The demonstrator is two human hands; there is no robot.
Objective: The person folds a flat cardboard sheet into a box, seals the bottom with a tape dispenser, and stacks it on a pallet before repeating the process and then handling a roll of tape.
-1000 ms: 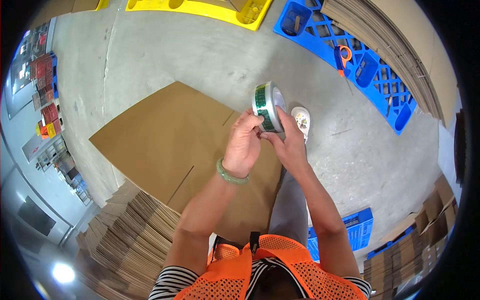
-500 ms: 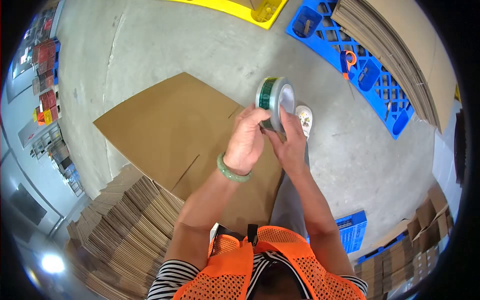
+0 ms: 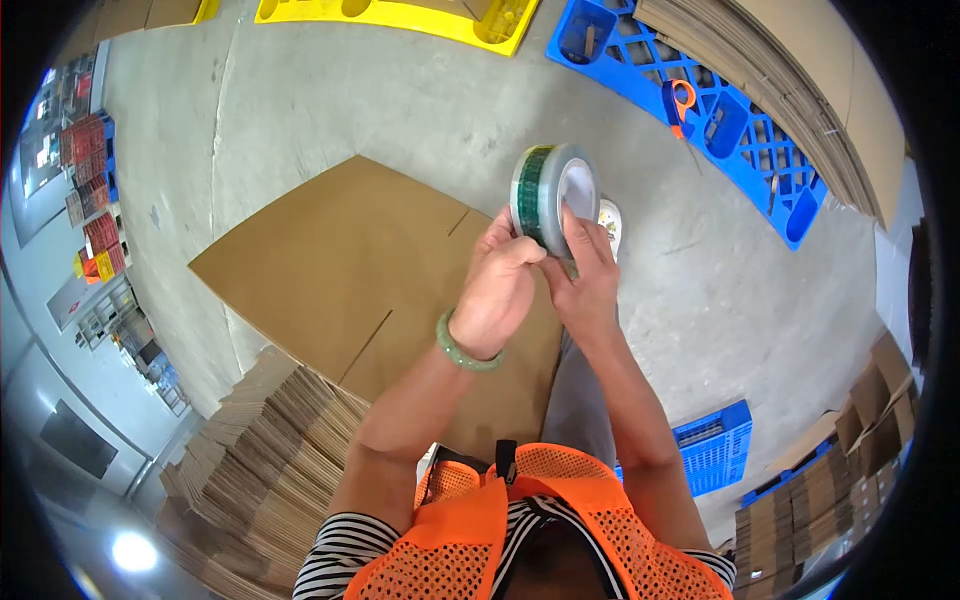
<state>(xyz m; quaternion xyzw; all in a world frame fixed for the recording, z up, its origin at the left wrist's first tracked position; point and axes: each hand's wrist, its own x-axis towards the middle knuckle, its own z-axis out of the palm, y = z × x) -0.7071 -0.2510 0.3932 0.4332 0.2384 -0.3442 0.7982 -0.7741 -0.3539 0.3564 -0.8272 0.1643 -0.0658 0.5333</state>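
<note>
A wide roll of clear tape (image 3: 548, 200) with a green printed band is held up in front of me. My left hand (image 3: 497, 290), with a green bangle above it, has its fingers pressed to the roll's lower left edge. My right hand (image 3: 585, 280) grips the roll's lower right, with fingers at the hollow core. Below and to the left of the roll lies a flat brown cardboard sheet (image 3: 330, 250) with two slits.
Stacked folded cardboard (image 3: 270, 460) stands at the lower left. A blue pallet (image 3: 640, 75) at the upper right bears more cardboard and an orange-handled tool (image 3: 681, 100). A yellow pallet (image 3: 420, 17) lies at the top, a blue crate-like pallet (image 3: 715, 447) at the lower right.
The view has shifted slightly. Both hands still hold the tape roll, which is turned a little more to show its side; the left fingers have moved slightly along its edge.
</note>
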